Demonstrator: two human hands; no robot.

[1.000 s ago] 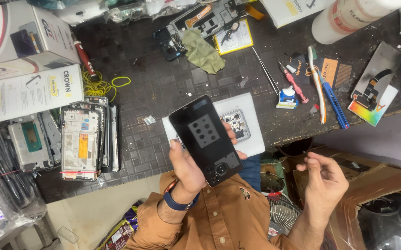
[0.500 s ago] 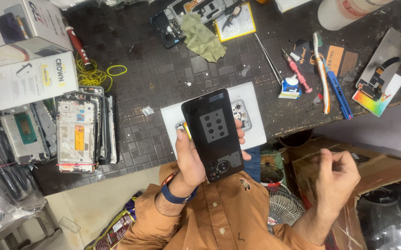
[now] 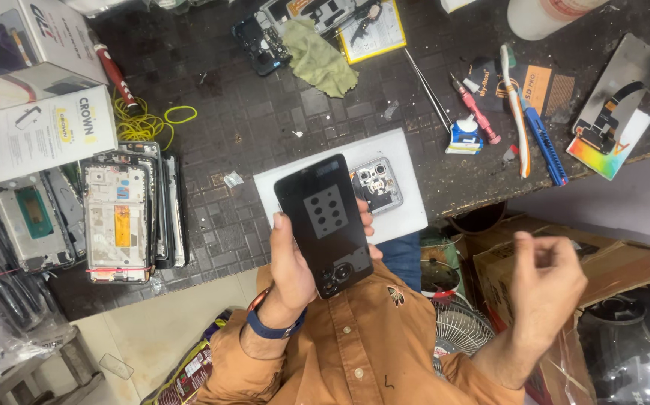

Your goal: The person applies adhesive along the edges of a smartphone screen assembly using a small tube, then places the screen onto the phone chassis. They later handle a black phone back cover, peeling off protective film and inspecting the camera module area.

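My left hand (image 3: 293,264) holds a black phone back cover (image 3: 323,223) upright over the table's front edge, its inner side with a grey pad and camera holes facing me. Behind it a white mat (image 3: 392,180) carries a silver phone body (image 3: 377,184), partly hidden by the cover. My right hand (image 3: 546,289) hovers off the table to the right, over a cardboard box, fingers loosely curled with nothing visible in them. A dark band sits on my left wrist.
A stack of phone frames (image 3: 118,210) lies at the left beside white boxes (image 3: 28,135). A green cloth (image 3: 317,56), red screwdriver (image 3: 475,109), toothbrush (image 3: 516,112), blue tool (image 3: 544,146) and small glue bottle (image 3: 463,136) lie across the dark worktop (image 3: 250,120). A small fan (image 3: 456,330) stands below.
The left hand keeps the back cover, tilting it slightly. My right hand has risen and moved a little leftward beside the table, its fingers loosening.
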